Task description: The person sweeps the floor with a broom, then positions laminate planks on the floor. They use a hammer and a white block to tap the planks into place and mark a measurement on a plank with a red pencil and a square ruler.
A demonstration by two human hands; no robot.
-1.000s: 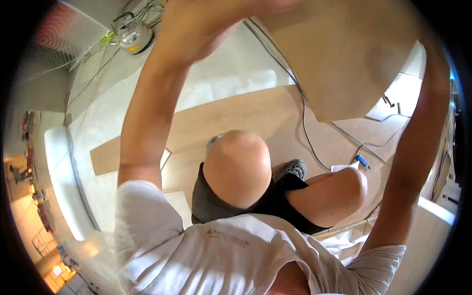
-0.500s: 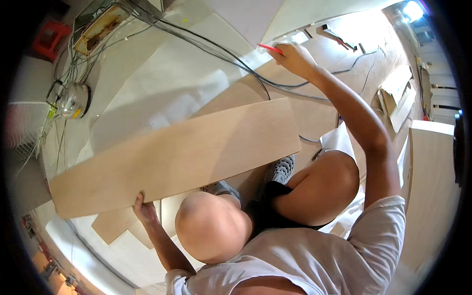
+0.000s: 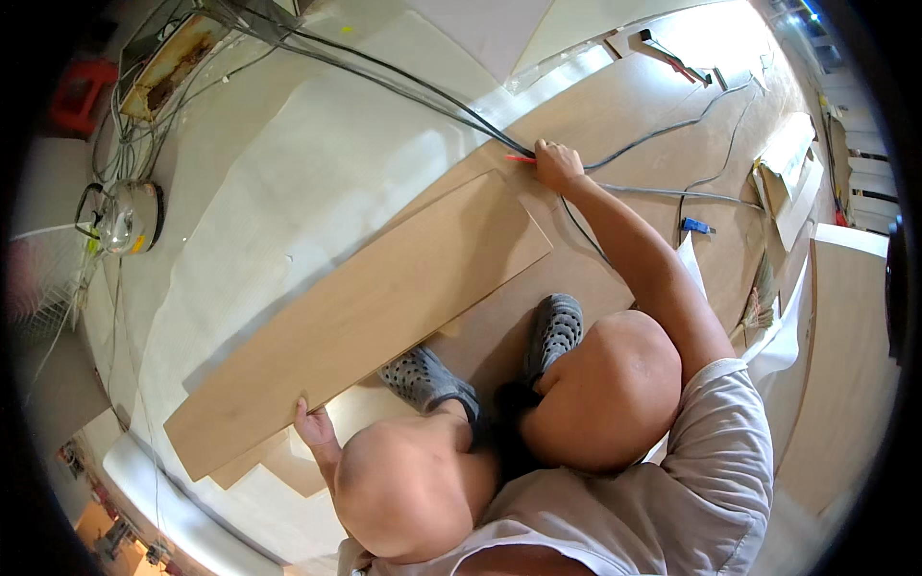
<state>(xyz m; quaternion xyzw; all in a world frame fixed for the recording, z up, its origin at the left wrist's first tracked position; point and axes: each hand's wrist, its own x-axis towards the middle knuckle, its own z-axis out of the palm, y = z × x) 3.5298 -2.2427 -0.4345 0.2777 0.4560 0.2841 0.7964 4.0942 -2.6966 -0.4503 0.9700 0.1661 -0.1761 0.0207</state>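
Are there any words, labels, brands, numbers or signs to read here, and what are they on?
No readable text.
Board in the left hand: no lettering visible.
Thin red object at the right hand: too small to tell.
Small blue object on the floor: too small to tell.

No readable text, no legible labels — no numbers, no signs
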